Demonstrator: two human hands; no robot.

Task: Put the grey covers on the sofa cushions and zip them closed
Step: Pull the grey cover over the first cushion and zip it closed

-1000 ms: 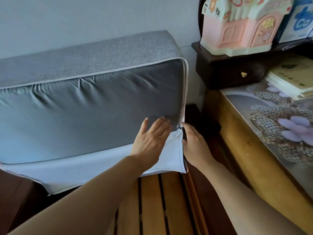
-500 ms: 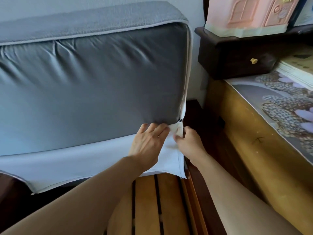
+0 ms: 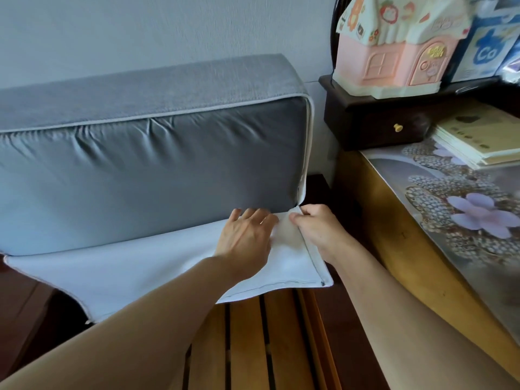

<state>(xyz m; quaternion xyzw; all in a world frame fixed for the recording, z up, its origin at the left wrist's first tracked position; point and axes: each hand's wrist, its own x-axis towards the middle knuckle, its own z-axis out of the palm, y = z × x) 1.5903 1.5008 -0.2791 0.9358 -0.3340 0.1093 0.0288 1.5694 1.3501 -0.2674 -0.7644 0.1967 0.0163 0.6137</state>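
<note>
Since 0.5 s ago right hand (image 3: 315, 229) slid down; now pinches loose flap by zip end. Left hand (image 3: 247, 235) spread flat beside it. Grey cover (image 3: 157, 170): soft, slippery; grip at seam.

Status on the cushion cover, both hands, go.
Left hand flat on the white flap, holding it down. Right hand pinching at the zipper corner. Grey cover on the cushion, bottom edge unzipped. Nothing in the way.

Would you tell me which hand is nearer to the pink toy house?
Right. The right hand is below the pink toy house, nearer that side; the left hand lies further left on the grey cover.
</note>
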